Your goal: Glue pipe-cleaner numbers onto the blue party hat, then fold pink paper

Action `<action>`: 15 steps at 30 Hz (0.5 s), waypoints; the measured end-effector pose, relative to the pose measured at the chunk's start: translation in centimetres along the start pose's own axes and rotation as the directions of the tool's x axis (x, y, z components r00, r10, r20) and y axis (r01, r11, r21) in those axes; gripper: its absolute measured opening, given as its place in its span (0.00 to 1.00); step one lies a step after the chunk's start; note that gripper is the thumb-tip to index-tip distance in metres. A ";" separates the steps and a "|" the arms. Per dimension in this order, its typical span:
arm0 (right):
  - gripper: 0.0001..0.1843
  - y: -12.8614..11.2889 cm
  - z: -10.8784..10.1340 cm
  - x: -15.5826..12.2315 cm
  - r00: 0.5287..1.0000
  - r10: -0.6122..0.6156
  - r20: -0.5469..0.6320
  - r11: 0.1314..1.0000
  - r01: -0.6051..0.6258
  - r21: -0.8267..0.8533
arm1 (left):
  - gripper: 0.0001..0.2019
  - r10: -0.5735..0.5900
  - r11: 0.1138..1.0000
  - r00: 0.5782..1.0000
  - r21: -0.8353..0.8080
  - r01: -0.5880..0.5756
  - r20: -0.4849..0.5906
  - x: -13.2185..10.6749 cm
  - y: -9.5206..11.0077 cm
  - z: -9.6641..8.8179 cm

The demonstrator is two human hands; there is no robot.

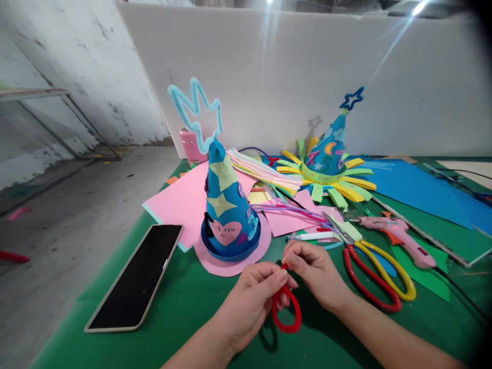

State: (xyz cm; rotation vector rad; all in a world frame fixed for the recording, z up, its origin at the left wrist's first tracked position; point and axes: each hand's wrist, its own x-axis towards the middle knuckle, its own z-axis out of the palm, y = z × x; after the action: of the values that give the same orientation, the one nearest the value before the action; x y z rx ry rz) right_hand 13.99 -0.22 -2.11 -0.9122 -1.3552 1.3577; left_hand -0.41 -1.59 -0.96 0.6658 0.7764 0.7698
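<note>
A red pipe cleaner, bent into a loop, hangs below my fingertips above the green table. My left hand pinches it at the top of the loop, thumb over fingers. Against it, my right hand pinches the pipe cleaner's upper end; part of that end is hidden by the fingers. Just behind my hands stands a blue cone hat with yellow stars, a pink heart and a light blue pipe-cleaner shape on top. Scissors with red and yellow handles lie to the right of my right hand.
A phone lies at the left. A pink glue gun with a cord rests at the right. Behind are pipe cleaners, pink paper, a second cone hat, blue sheets and a white board.
</note>
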 end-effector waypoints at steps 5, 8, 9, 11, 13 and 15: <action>0.12 0.0 0.2 0.1 1.000 0.016 -0.006 1.000 -0.016 -0.014 | 0.09 0.032 0.999 0.999 0.001 -0.032 -0.040 0.1 -0.1 -0.1; 0.12 -0.2 0.0 0.1 0.999 0.011 -0.030 0.997 -0.013 -0.074 | 0.08 0.049 0.999 0.997 -0.013 -0.049 -0.057 0.2 -0.1 -0.1; 0.12 -0.3 -0.1 0.1 0.999 0.003 -0.038 0.995 -0.007 -0.101 | 0.07 0.050 0.998 0.997 -0.021 -0.052 -0.062 0.2 0.0 -0.1; 0.12 -0.3 -0.2 0.1 0.999 -0.019 -0.042 0.988 0.012 -0.154 | 0.06 0.057 0.998 0.996 -0.037 -0.060 -0.076 0.2 0.0 -0.1; 0.12 -0.4 -0.3 0.1 0.999 -0.041 -0.035 0.979 0.033 -0.203 | 0.06 0.067 0.997 0.993 -0.039 -0.070 -0.095 0.2 0.0 -0.2; 0.11 -0.4 -0.3 0.1 0.998 -0.061 -0.034 0.968 0.050 -0.247 | 0.06 0.082 0.996 0.990 -0.020 -0.085 -0.112 0.3 -0.1 -0.3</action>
State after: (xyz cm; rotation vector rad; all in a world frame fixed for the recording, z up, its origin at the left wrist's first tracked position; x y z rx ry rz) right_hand 14.28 -0.08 -1.75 -1.0526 -1.5297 1.1381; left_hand -0.44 -1.35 -1.27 0.6405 0.8430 0.8976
